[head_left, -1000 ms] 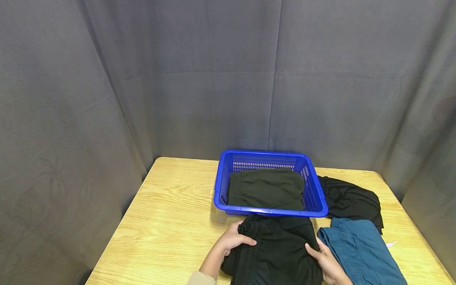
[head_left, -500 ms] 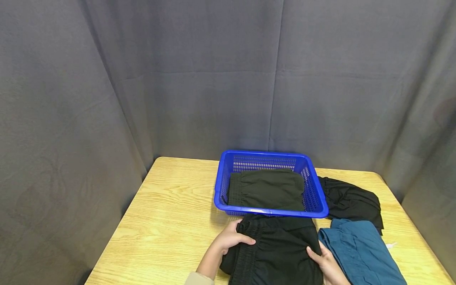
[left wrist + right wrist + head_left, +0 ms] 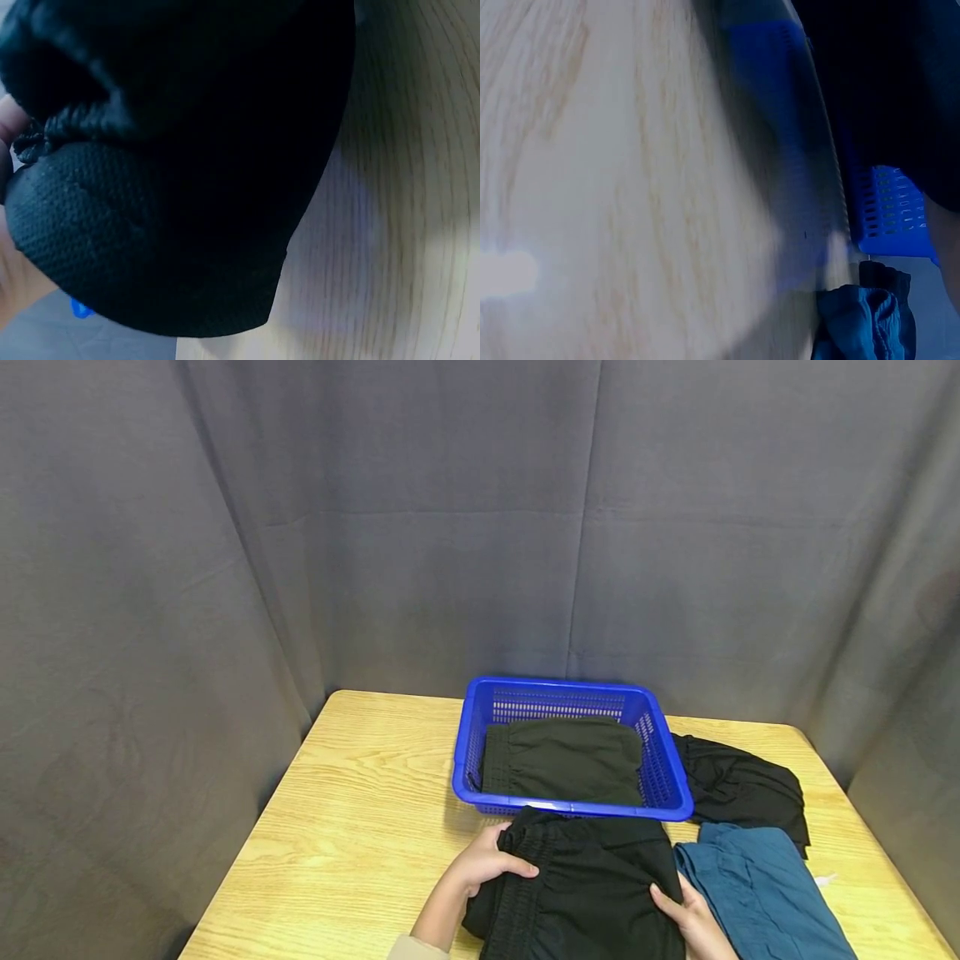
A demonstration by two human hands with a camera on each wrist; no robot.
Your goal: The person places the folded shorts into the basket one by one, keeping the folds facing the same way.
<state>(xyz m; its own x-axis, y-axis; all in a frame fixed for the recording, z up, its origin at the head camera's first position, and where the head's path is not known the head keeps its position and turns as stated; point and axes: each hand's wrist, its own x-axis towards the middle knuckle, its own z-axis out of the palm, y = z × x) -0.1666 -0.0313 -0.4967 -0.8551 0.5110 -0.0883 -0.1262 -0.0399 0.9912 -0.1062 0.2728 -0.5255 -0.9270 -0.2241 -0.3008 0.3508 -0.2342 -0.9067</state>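
Gripping opposite sides of the black garment point(image 3: 592, 885), the left hand point(image 3: 483, 864) and right hand point(image 3: 692, 917) held it before the basket point(image 3: 570, 808). One green garment point(image 3: 566, 760) already lay inside; apparently three were left: this one, the blue garment point(image 3: 765, 893) and the far garment point(image 3: 750, 787).

1. The right hand point(image 3: 693, 920) has drawn slightly outward and toward the person since a second ago, its thumb now lower along the gripped side of the held black garment point(image 3: 592, 887).
2. The two thumbs are a little farther apart, and the held black garment looks slightly wider between them.
3. Its far left corner overlaps the front rim of the blue basket point(image 3: 600, 811) a bit more.
4. The beige sleeve point(image 3: 417, 948) at the left hand point(image 3: 483, 866) has edged leftward (only a touch).
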